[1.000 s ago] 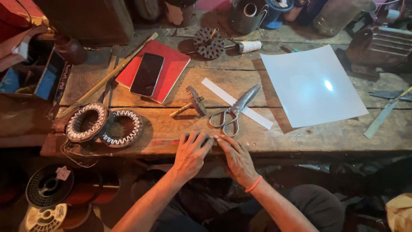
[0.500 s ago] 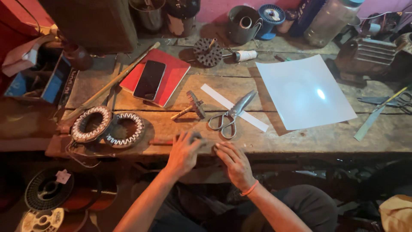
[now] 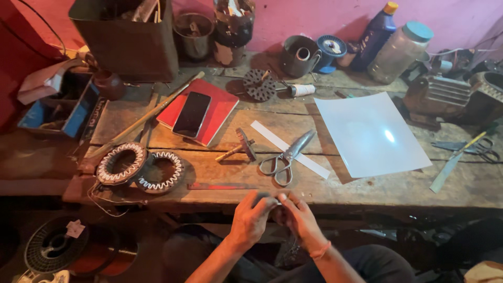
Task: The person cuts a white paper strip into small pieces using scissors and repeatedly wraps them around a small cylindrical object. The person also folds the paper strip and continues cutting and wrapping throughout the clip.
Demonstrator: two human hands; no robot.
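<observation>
Small dark piece (image 3: pixel 267 200) between both hands' fingertips

L hand (image 3: pixel 250 220), R hand (image 3: pixel 301 217) pinch small dark piece (image 3: pixel 268 200) nr scissors (image 3: pixel 285 155).

Repair workshop — stator cores (image 3: pixel 140 167), scissors (image 3: pixel 285 157), worn bench (image 3: pixel 367 188)

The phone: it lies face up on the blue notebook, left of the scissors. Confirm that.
Not quite. The notebook under the phone is red, not blue, as the head view shows. The rest holds: the phone lies face up on it, left of the scissors.
</observation>
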